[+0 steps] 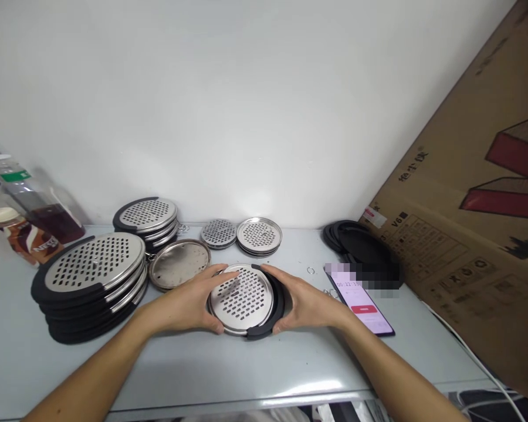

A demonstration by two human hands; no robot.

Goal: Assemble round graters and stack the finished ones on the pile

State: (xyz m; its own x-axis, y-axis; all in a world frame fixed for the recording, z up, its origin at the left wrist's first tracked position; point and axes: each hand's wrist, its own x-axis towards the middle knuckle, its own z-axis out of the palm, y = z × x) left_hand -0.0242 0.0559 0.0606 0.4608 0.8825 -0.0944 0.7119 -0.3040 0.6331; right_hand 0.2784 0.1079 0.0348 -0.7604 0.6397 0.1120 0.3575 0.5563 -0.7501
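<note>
At the front middle of the table, both hands are around a round perforated metal disc (242, 298), like a flat grater. My left hand (193, 299) grips its left edge, fingers behind and thumb in front. Around the disc's right side runs a black curved rim piece (278, 305), with a gap at the upper right. My right hand (305, 299) is curled on that rim piece from the right, thumb at the front. A shallow round metal tray (180, 265) lies just left of my left hand.
Left stand a tall stack of black-rimmed discs (94, 264), another such stack (147, 214) and bottles (44, 205). Behind are a small disc stack (219, 232) and metal discs (259, 234). Black rims (365, 249), a phone (363, 305), a small ring (311, 271) and a cardboard box (466, 234) are right.
</note>
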